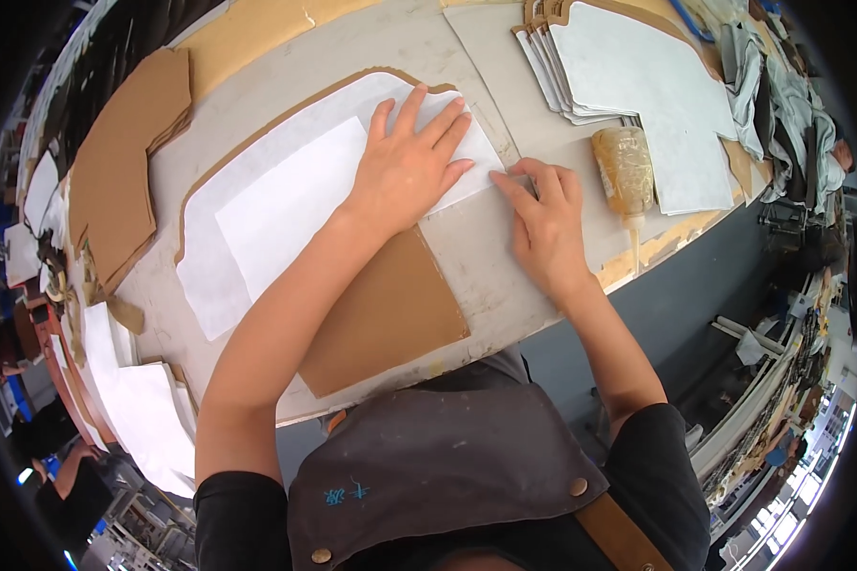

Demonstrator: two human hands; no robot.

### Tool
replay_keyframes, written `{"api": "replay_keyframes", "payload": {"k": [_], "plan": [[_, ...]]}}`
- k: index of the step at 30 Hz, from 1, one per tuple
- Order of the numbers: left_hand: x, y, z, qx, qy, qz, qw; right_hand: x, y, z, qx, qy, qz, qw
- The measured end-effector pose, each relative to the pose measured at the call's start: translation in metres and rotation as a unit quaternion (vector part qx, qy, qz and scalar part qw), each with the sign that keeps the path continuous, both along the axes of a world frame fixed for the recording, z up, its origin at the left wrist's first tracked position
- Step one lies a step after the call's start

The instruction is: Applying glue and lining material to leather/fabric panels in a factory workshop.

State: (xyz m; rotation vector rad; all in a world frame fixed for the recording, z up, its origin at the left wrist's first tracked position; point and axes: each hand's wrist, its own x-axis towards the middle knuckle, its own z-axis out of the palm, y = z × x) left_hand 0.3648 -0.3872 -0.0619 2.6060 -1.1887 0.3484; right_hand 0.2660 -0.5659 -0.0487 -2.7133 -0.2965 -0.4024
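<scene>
Where the hands [400, 181] [552, 219] touch, smooth white sheeting [300, 190] overlies curve-edged brown material [286, 115].

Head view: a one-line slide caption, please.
Left hand spread over white sheets, right hand at their right edge, amber bottle farther right.

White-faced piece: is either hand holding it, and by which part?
The right hand seems to pinch the white-faced piece at its right corner; the left hand lies spread on top, gripping nothing.

White rectangular sheet [286, 190]: smooth, matt, paper-like. Near brown panel [390, 319]: matt. Right squeeze bottle [624, 171]: glossy translucent plastic. Apron [448, 457]: leather-like; 2 shiny metal snaps [579, 487].
</scene>
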Motion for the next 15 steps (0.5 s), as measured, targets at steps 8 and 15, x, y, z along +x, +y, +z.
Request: {"api": "replay_keyframes", "payload": {"k": [8,15], "plan": [[0.0001,-0.0014,-0.0004,0.008,0.005,0.008,1.000,-0.0018,-0.0014,-0.0014,0.011,0.006,-0.006,1.000],[0.0052,-0.0024,-0.0005,0.004,0.022,0.004,1.000,-0.0032,-0.0030,0.0004,0.018,0.005,-0.007,1.000]]}}
